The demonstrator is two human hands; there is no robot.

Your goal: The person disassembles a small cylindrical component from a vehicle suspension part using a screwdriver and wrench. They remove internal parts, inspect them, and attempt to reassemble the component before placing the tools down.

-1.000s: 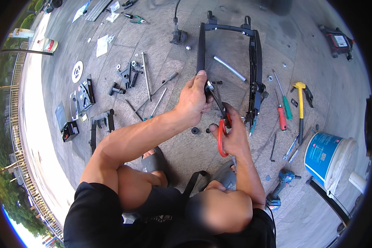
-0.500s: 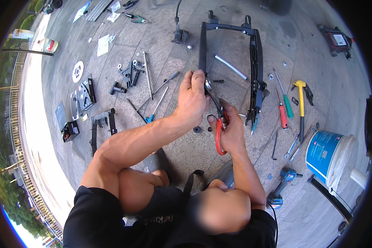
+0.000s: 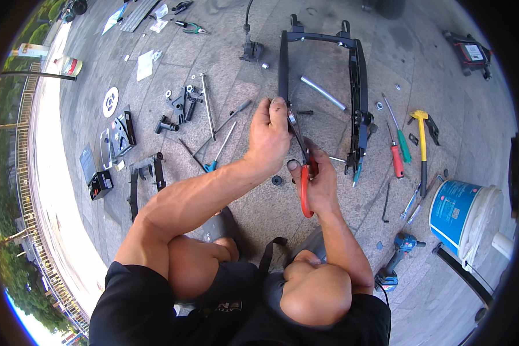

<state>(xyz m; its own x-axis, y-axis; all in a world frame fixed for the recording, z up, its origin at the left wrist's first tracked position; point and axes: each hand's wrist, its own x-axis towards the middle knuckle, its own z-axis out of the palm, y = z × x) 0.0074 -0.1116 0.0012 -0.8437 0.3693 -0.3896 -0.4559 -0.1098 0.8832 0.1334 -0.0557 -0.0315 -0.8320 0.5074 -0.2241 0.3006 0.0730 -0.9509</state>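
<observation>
The right hand has its grip closed round the red handles of a pair of pliers, whose metal nose points up and away from the person. The left hand reaches across from the other side, its grip pinched together at the top of that nose, on or just beside the near end of the black frame's left rail. What, if anything, sits between the fingertips is too small to make out.

The person squats on the paved floor, knees up, and both hands work just above it. The frame lies flat beyond them, a long open rectangle. A short silver tube rests inside it. A small black ring lies on the floor just below the left wrist.

To the right of the frame lie a green-handled screwdriver, a red-handled screwdriver and a yellow-handled hammer, close together. Further right stands a blue and white bucket, with a blue cordless drill on the floor near its foot.

To the left, a blue-handled screwdriver, a long steel rod and a scatter of black brackets lie well apart from the hands. Nothing stands between the hands and the frame rail.
</observation>
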